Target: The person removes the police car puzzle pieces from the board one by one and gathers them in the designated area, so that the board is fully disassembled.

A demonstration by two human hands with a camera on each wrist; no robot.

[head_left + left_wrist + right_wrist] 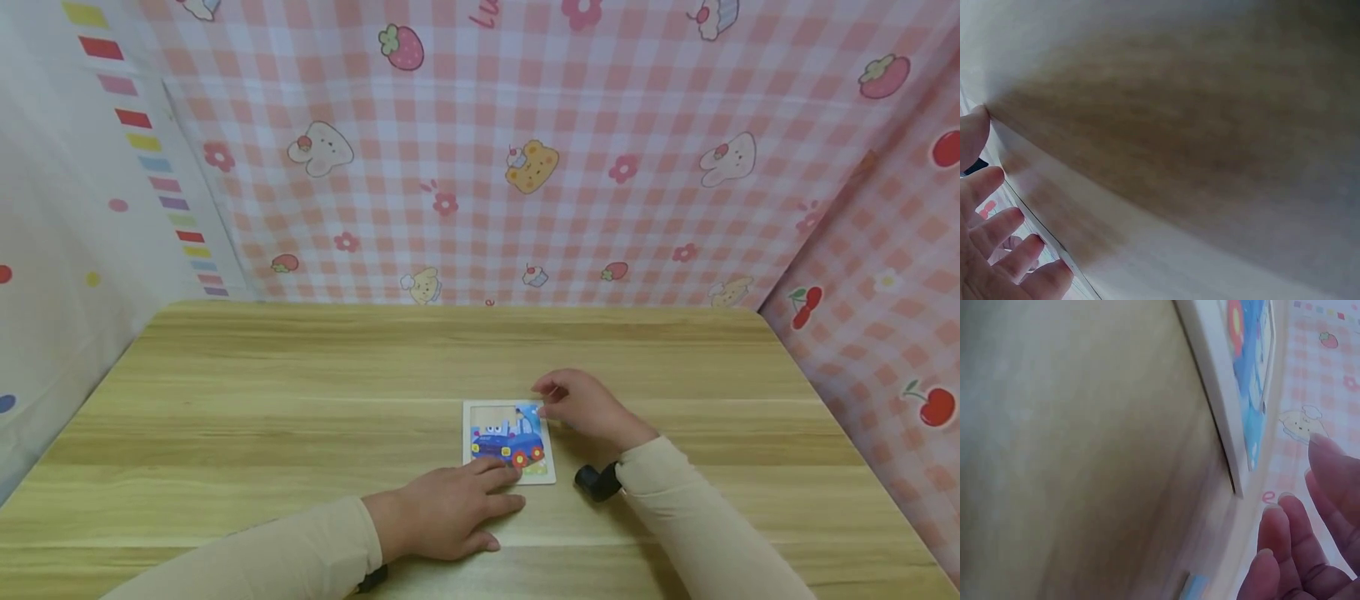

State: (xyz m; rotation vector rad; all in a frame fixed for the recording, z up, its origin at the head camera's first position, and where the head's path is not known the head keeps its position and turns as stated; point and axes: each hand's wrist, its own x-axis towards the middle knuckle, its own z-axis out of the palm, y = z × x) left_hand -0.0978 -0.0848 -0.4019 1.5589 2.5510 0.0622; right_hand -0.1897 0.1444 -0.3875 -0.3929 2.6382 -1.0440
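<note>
Puzzle (504, 437), one white-framed square picturing a two-eyed blue cartoon vehicle with a bare upper-left patch, lies on the wood-grain table (300, 417), left hand (456, 510) with fingers outstretched over its lower edge, right hand (588, 407), fingers bent, grasping nothing, by its upper-right corner, near one small light-blue item (1195, 587).

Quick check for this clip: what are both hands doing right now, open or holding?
Left hand: open, fingers spread over the puzzle's near edge.
Right hand: open, loosely curled, nothing visibly held.
</note>
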